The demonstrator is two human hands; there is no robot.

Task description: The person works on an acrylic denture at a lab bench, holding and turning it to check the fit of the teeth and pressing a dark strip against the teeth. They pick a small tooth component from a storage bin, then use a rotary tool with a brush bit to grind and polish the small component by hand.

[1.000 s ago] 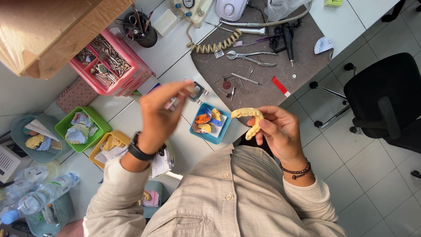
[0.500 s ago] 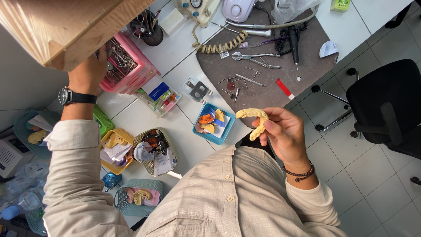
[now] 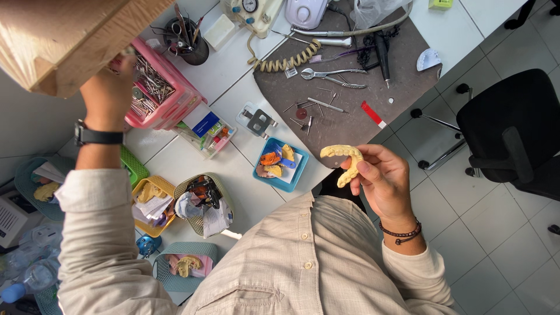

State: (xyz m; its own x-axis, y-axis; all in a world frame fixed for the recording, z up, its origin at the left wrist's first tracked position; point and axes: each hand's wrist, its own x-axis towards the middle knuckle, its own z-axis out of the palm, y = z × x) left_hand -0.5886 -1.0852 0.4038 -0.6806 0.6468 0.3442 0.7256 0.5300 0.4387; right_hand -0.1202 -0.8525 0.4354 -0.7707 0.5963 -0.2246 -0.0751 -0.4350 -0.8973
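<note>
At upper left, the left hand (image 3: 108,93) reaches into the pink tray of metal tools (image 3: 160,93); its fingers are hidden, so its grip cannot be told. It sits slightly deeper than half a second ago. Right of centre, the right hand (image 3: 382,181) pinches a pale yellow, horseshoe-shaped dental cast (image 3: 344,157), unmoved.

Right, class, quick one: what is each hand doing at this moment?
Left hand: reaching into the pink tray of small metal tools; its grip cannot be told.
Right hand: closed on the yellow dental cast.
</note>
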